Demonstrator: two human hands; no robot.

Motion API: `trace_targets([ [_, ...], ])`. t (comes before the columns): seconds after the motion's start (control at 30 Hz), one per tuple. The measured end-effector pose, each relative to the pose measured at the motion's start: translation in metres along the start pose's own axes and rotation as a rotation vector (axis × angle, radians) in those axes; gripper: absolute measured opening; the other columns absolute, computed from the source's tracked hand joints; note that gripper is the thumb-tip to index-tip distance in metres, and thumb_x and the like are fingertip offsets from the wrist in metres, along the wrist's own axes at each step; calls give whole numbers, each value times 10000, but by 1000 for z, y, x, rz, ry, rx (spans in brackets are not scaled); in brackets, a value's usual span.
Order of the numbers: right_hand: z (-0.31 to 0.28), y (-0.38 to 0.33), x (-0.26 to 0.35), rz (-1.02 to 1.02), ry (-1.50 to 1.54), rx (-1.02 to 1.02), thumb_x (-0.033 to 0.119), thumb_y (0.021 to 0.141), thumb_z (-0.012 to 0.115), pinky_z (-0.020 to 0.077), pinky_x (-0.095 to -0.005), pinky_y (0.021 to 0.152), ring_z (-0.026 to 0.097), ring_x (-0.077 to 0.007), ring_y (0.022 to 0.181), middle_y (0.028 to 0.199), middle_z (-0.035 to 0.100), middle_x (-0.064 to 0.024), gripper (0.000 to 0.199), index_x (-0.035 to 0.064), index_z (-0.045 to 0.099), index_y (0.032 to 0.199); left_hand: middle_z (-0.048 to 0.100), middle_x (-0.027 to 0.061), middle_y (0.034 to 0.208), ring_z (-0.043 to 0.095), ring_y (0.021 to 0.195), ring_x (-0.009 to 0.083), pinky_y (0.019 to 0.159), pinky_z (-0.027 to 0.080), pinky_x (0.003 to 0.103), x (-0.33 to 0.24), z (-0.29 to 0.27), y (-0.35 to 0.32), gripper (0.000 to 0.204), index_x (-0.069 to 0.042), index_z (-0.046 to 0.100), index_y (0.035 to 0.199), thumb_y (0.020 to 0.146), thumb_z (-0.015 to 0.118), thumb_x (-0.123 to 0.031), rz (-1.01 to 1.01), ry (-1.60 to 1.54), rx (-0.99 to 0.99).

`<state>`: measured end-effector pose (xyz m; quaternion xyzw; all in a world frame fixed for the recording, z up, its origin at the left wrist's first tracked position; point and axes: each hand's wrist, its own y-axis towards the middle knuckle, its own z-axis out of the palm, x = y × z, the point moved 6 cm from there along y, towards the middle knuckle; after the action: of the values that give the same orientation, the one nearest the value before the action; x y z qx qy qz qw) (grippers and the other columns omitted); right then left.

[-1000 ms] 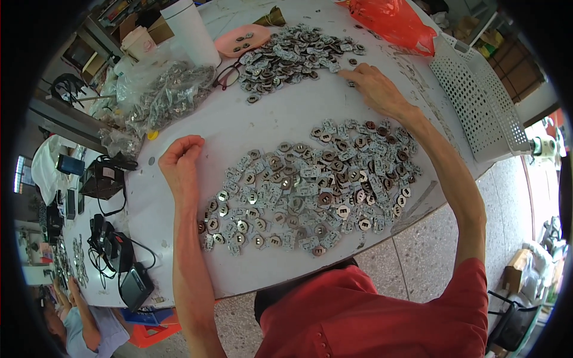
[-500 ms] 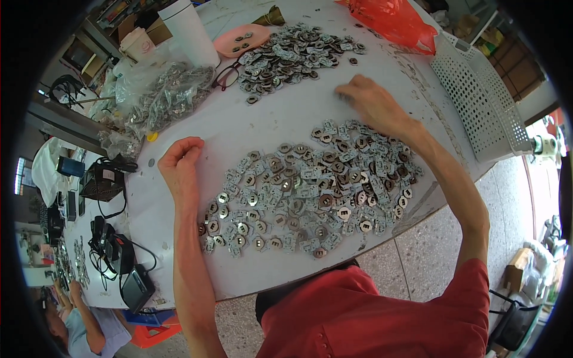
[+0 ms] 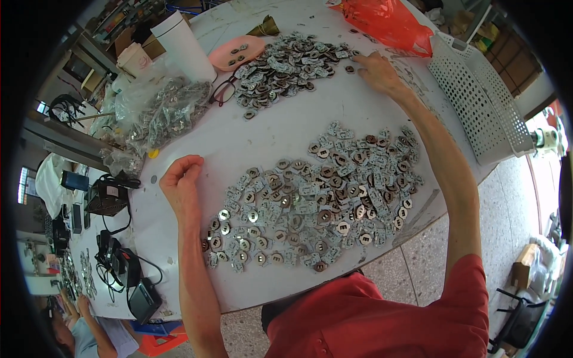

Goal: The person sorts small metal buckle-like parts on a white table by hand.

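Observation:
A wide spread of small flat metal parts lies on the white table in front of me. My left hand rests curled in a loose fist at the spread's left edge, nothing visible in it. My right hand reaches far across, fingers down beside the right end of a second pile of metal parts at the back. I cannot see whether its fingers hold a piece.
A pink dish, glasses and a white tumbler stand behind the far pile. Clear bags of parts lie at left, a white perforated basket at right, an orange bag beyond. Cables and chargers clutter the left side.
My right hand came back toward the near spread half a second ago, then reached out again to the far pile. My left hand stayed in place.

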<state>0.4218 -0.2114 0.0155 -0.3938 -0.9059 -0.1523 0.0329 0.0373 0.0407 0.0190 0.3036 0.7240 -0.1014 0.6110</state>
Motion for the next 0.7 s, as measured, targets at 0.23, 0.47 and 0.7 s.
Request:
trace_targets([
  [0.23, 1, 4, -8, 48, 159, -92, 245, 816, 522, 397, -429, 936, 447, -390, 1099, 1174, 468, -211, 349, 149, 581, 1147, 647, 56, 828, 565, 795, 112, 762, 413, 217, 3, -2, 1, 184, 26, 656, 879, 740, 536, 12, -32, 4, 13],
  [0.47, 4, 7, 11, 41, 199, -76, 310, 796, 575, 405, -449, 906, 483, -368, 1059, 1137, 510, -179, 381, 99, 591, 1114, 631, 25, 759, 541, 729, 87, 712, 397, 212, 1, -1, 0, 149, 20, 664, 820, 732, 544, 20, -24, -24, -7],
  [0.7, -5, -16, 27, -58, 80, -140, 259, 779, 584, 436, -436, 865, 510, -342, 1022, 1075, 550, -164, 331, 87, 619, 1059, 629, 30, 761, 546, 737, 94, 714, 401, 215, 0, 0, 1, 147, 26, 661, 819, 735, 541, 24, -21, -20, -12],
])
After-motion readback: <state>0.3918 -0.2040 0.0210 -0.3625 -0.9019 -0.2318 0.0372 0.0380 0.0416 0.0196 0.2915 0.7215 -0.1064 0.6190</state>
